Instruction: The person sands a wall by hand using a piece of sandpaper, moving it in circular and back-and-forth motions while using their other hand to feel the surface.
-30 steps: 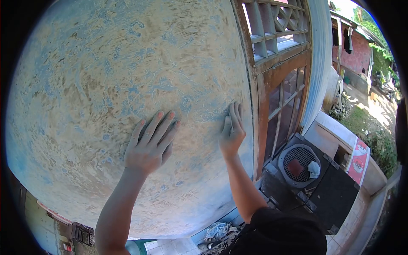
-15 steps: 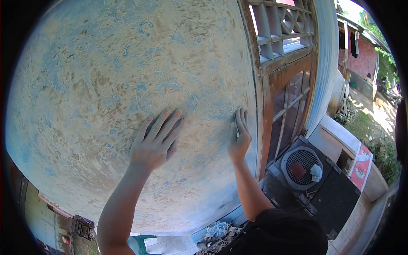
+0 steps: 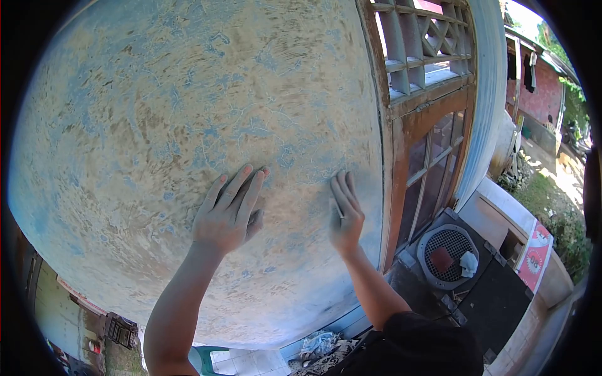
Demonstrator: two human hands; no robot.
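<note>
Head view: the mottled blue-and-tan wall (image 3: 295, 94) stands before the person, left of the wood-framed window (image 3: 433, 156). The left hand (image 3: 222, 216) lies against it, fingers slightly spread. The right hand (image 3: 346, 212), fingers narrow and bent, presses a small, partly hidden pale piece to the wall.

My one camera sits on my head, looking forward and down past both my arms at the wall (image 3: 295, 113) close ahead. The view is wide and round-edged, taking in the window (image 3: 433, 169) on the right; no second view shares it.
</note>
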